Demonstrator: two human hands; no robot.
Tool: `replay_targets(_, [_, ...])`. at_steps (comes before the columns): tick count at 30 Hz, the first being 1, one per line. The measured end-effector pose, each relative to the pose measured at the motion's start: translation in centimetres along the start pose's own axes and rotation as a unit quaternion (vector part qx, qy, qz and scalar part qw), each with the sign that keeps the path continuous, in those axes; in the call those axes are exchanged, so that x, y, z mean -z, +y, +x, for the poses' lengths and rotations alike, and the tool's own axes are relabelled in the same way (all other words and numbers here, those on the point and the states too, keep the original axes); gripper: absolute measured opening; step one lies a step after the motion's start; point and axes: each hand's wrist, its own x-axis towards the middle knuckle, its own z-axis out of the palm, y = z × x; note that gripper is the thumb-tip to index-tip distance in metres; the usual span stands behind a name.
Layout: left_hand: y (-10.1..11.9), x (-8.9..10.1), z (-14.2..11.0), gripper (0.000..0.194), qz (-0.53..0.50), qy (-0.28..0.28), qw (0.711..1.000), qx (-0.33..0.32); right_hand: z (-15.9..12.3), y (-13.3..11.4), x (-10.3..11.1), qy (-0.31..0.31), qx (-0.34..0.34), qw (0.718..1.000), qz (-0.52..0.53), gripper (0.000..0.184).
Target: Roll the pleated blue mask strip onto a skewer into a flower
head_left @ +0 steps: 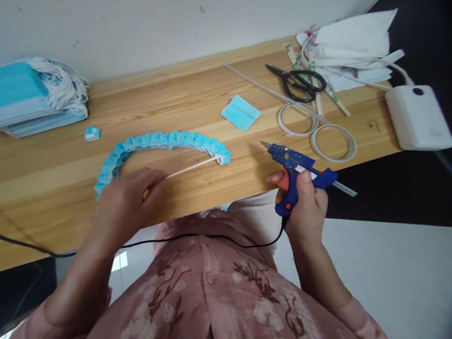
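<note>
In my right hand [309, 209] is a blue glue gun [290, 163] with an orange trigger. Its nozzle points left over the table, and a clear glue stick [345, 188] sticks out of its back. My left hand [131, 196] is closed round a thin wooden stick [193, 167], whose tip meets the white-edged end of a pleated blue strip [166, 140]. That strip curves in an arc on the table; its left end is partly hidden by my left hand. A flat blue square [241, 112] lies beyond the strip's right end.
At the left lies a stack of blue face masks [15, 90], near a small blue scrap [92, 134]. Black scissors [299, 85], tape rolls [333, 143] and white sheets [353, 39] lie at the right. A white power bank [419, 117] sits by the edge. The gun's black cord [182, 235] crosses my front.
</note>
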Motion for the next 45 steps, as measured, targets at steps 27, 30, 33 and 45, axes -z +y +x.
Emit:
replay_targets(27, [1.0, -1.5, 0.8, 0.037, 0.093, -0.012, 0.996, 0.000, 0.0, 0.2, 0.2, -0.014, 0.002, 1.000, -0.016, 0.053])
replay_targets(30, [1.0, -1.7, 0.7, 0.036, 0.085, -0.010, 0.996, 0.004, -0.1, -0.2, 0.9, -0.011, 0.045, 0.999, -0.017, 0.046])
replay_targets(33, [0.9, -1.9, 0.6, 0.036, 0.080, -0.003, 0.997, -0.002, 0.2, -1.1, 1.7, -0.022, 0.129, 0.991, -0.039, 0.034])
replay_targets(45, [0.2, -2.5, 0.4, 0.036, 0.066, -0.002, 0.998, -0.006, 5.0, -2.8, 0.0, -0.082, 0.342, 0.730, -0.586, 0.079])
